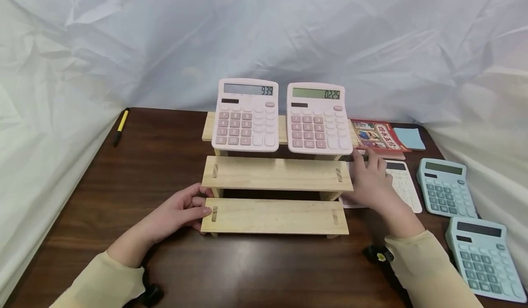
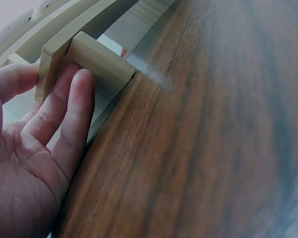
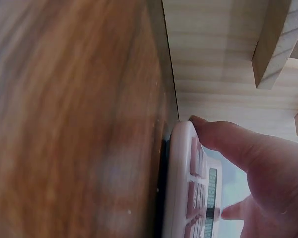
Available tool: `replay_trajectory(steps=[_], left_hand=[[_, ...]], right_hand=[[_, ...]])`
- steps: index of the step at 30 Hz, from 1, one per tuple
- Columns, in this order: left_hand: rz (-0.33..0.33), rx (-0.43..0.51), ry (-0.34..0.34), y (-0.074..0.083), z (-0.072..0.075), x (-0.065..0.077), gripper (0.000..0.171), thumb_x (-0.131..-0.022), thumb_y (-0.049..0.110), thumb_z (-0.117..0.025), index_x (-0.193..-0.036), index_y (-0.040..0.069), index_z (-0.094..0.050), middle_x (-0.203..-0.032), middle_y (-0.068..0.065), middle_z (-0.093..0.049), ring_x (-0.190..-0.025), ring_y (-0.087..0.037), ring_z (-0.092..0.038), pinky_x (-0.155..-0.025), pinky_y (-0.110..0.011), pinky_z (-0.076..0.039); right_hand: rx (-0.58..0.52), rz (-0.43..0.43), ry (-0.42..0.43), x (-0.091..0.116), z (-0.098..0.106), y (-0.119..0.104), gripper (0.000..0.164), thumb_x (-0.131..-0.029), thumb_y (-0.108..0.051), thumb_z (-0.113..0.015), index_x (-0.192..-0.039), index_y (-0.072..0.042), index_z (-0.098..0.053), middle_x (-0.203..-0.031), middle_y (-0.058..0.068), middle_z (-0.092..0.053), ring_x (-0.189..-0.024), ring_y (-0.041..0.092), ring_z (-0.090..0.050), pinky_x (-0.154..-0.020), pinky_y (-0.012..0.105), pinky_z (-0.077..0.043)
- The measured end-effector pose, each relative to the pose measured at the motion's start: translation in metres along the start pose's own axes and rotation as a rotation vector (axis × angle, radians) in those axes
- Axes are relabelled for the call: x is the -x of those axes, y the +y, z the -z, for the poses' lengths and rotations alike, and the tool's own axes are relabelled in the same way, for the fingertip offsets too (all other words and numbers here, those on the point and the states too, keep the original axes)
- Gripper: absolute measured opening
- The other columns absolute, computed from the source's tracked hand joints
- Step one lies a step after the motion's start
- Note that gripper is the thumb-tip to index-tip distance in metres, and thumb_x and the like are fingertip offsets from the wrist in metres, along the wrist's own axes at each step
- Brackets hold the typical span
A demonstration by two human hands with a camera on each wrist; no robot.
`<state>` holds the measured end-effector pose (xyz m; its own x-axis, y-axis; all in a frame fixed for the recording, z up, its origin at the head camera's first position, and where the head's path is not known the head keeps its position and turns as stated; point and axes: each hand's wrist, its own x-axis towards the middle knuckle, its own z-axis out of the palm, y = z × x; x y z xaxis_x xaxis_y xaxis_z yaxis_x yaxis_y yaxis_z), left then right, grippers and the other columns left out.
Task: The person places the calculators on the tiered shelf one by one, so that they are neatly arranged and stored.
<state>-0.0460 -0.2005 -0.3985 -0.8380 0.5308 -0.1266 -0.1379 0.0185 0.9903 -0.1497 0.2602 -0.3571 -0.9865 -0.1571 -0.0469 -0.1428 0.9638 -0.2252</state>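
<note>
My left hand (image 1: 181,209) grips the left end of the lowest step of a three-tier wooden stand (image 1: 276,216), thumb on top and fingers behind the board. At the stand's right side, my right hand (image 1: 373,186) holds a pale pink calculator (image 3: 178,173) lying on the table. Its thumb (image 3: 228,141) is at a near corner, and another fingertip shows by the display. In the head view the hand covers most of this calculator. Two pink calculators, one on the left (image 1: 257,115) and one on the right (image 1: 317,120), lean upright on the top tier.
A white calculator (image 1: 402,186) lies just right of my right hand. Farther right are two blue calculators, one behind (image 1: 447,189) and one nearer (image 1: 484,257). A red booklet (image 1: 377,136) and blue paper pad (image 1: 409,138) lie behind. A yellow-black pen (image 1: 121,127) is at back left.
</note>
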Motion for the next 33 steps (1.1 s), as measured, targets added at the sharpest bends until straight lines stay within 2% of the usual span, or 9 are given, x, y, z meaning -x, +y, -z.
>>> replay_trajectory(steps=[2,8,14,17,20,25,28,31,33], left_hand=[[-0.008,-0.004,0.001,0.001,0.0,-0.001,0.036,-0.098,0.011,-0.058,-0.124,-0.002,-0.036,-0.104,-0.026,-0.065,-0.084,-0.037,-0.067,-0.065,-0.052,-0.056],[-0.006,-0.006,-0.011,0.004,-0.001,-0.004,0.037,-0.098,0.012,-0.058,-0.124,-0.002,-0.036,-0.105,-0.026,-0.065,-0.085,-0.037,-0.067,-0.066,-0.052,-0.056],[-0.002,0.0,-0.008,0.001,-0.001,-0.004,0.037,-0.098,0.011,-0.058,-0.124,-0.002,-0.036,-0.103,-0.027,-0.065,-0.083,-0.037,-0.067,-0.066,-0.053,-0.056],[-0.004,0.005,-0.005,0.001,-0.002,-0.004,0.037,-0.098,0.012,-0.058,-0.124,-0.002,-0.036,-0.104,-0.027,-0.065,-0.084,-0.037,-0.067,-0.066,-0.053,-0.056],[-0.008,-0.001,-0.003,0.001,-0.002,-0.005,0.037,-0.098,0.012,-0.059,-0.124,-0.002,-0.036,-0.103,-0.026,-0.065,-0.083,-0.037,-0.067,-0.065,-0.052,-0.056],[-0.015,0.0,-0.019,0.001,-0.001,-0.004,0.036,-0.098,0.01,-0.057,-0.124,-0.003,-0.036,-0.102,-0.027,-0.064,-0.083,-0.038,-0.067,-0.065,-0.054,-0.055],[-0.019,-0.002,-0.007,0.002,0.0,-0.002,0.036,-0.098,0.01,-0.057,-0.124,-0.003,-0.036,-0.101,-0.028,-0.064,-0.082,-0.038,-0.067,-0.065,-0.054,-0.055],[-0.014,-0.004,-0.003,0.003,0.001,0.0,0.036,-0.098,0.009,-0.057,-0.125,-0.003,-0.036,-0.101,-0.028,-0.064,-0.082,-0.037,-0.067,-0.065,-0.054,-0.055],[-0.013,-0.003,-0.003,0.004,0.0,0.0,0.036,-0.098,0.009,-0.057,-0.125,-0.003,-0.035,-0.101,-0.028,-0.064,-0.083,-0.037,-0.067,-0.065,-0.054,-0.055]], right_hand=[[-0.006,0.007,0.002,0.001,0.0,0.001,0.117,-0.07,-0.05,-0.081,-0.152,-0.002,-0.013,-0.152,0.033,0.0,-0.132,0.059,-0.005,-0.086,0.082,-0.021],[-0.01,0.004,-0.028,0.002,0.002,0.003,0.116,-0.071,-0.051,-0.079,-0.152,-0.002,-0.012,-0.151,0.034,0.005,-0.128,0.064,-0.01,-0.076,0.079,-0.035],[-0.038,-0.019,-0.057,0.0,0.004,0.001,0.113,-0.074,-0.066,-0.069,-0.153,-0.009,-0.013,-0.153,0.03,0.005,-0.126,0.066,-0.012,-0.078,0.084,-0.025],[-0.069,-0.026,-0.052,-0.001,0.008,0.003,0.115,-0.073,-0.071,-0.067,-0.154,-0.011,-0.01,-0.153,0.03,0.004,-0.126,0.065,-0.011,-0.077,0.083,-0.026],[-0.117,-0.012,-0.011,0.0,0.015,0.006,0.119,-0.072,-0.065,-0.073,-0.155,-0.01,-0.007,-0.153,0.031,0.003,-0.127,0.064,-0.01,-0.079,0.08,-0.028],[-0.192,0.035,0.049,0.009,0.038,0.008,0.111,-0.076,-0.032,-0.079,-0.155,-0.01,-0.005,-0.153,0.031,0.0,-0.132,0.059,-0.004,-0.094,0.075,-0.023],[-0.2,0.062,0.067,0.019,0.055,0.004,0.108,-0.075,-0.022,-0.077,-0.156,-0.012,-0.006,-0.155,0.027,0.0,-0.133,0.056,-0.006,-0.091,0.072,-0.027],[-0.187,0.085,0.073,0.032,0.068,-0.003,0.111,-0.073,-0.023,-0.08,-0.156,-0.015,-0.007,-0.157,0.022,0.0,-0.128,0.053,-0.013,-0.08,0.066,-0.036],[-0.17,0.105,0.076,0.04,0.074,-0.006,0.111,-0.071,-0.024,-0.081,-0.156,-0.016,-0.01,-0.157,0.02,-0.002,-0.127,0.05,-0.016,-0.077,0.061,-0.038]])
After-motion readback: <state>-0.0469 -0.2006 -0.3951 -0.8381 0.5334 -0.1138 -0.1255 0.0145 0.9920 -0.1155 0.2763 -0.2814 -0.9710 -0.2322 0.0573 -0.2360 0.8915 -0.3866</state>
